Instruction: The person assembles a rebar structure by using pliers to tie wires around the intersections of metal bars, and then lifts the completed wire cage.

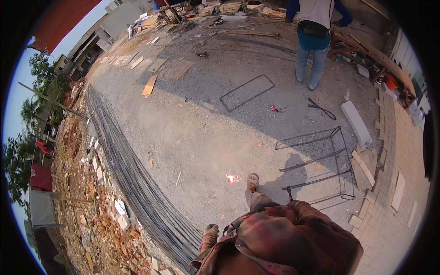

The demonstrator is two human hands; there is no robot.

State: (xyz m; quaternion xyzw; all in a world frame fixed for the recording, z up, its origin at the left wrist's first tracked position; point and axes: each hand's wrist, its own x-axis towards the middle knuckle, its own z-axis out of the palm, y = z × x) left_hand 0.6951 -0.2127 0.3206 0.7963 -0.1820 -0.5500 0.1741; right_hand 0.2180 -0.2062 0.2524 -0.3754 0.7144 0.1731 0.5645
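My left hand (211,230), in a pale glove, hangs low beside my body with its fingers curled; what they hold, if anything, is hidden. Nearest to it lies a long bundle of dark steel rods (137,169) on the ground. My right hand is hidden behind the stained brown clothing (284,229). Past that sleeve a thin dark tool-like end (289,192) pokes out, too small to name. Ahead on the right rests a frame of bent steel bars (316,158). One of my feet, in a sandal (252,181), is on the gravel.
A flat rectangular steel loop (247,93) lies farther ahead. Another person (311,41) stands at the far right near a wooden bench (371,59). A pale block (356,123) borders brick paving (394,151). Rubble (110,238) lines the left; boards (149,85) lie beyond.
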